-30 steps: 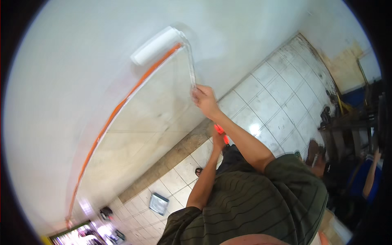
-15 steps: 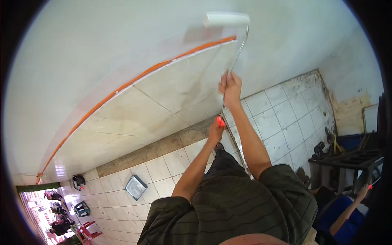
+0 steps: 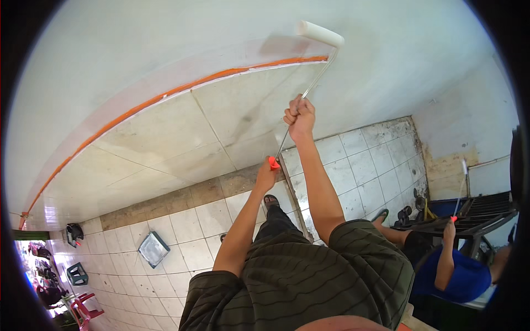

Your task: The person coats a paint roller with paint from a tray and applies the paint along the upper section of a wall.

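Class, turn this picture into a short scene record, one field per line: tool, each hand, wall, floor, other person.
Tool: paint roller with a white sleeve at the upper end
Left hand: closed around the red handle
Right hand: closed on the metal rod, nearer the sleeve
Wall: whitish above, cream tiles below, an orange strip between
Sleeve contact with wall: cannot tell
Floor: pale tiles, with a shallow tray to the left
Other person: at right, blue top, holding a similar red-handled roller
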